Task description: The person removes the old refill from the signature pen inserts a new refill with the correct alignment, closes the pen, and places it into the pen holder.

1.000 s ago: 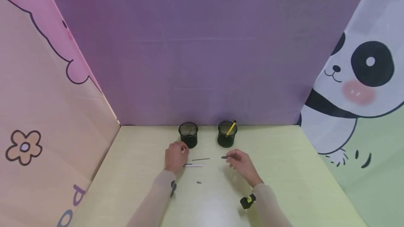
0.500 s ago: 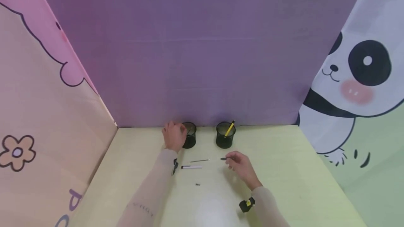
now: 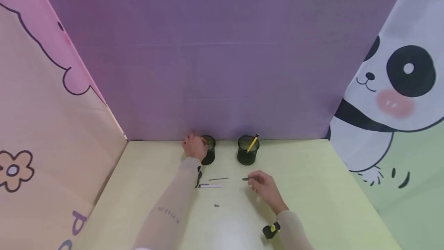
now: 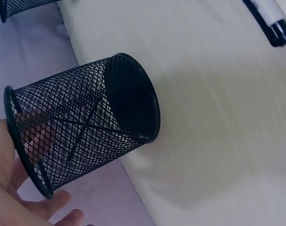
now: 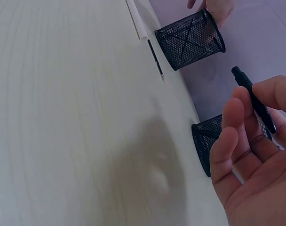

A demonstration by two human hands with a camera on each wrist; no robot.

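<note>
My left hand (image 3: 195, 147) is at the rim of the left black mesh pen holder (image 3: 209, 155). In the left wrist view, some fingers (image 4: 42, 141) show through the mesh inside the holder (image 4: 86, 122), among thin dark lines; whether they pinch anything is unclear. My right hand (image 3: 265, 188) pinches a black pen grip section (image 5: 253, 99) between thumb and fingertips, above the table. Between the hands lie a thin pen refill (image 3: 219, 178) and a white pen barrel (image 3: 211, 186) with a black end. A small dark pen part (image 3: 216, 205) lies nearer me.
A second mesh pen holder (image 3: 247, 157) stands to the right at the back, with a yellow pencil-like stick (image 3: 252, 142) leaning in it. A purple backdrop (image 3: 225, 68) rises behind the table's far edge. Printed panels flank both sides.
My left hand has moved away from beside the white barrel, up and forward to the left holder, and its fingers now reach inside. The right hand keeps the black section in nearly the same place.
</note>
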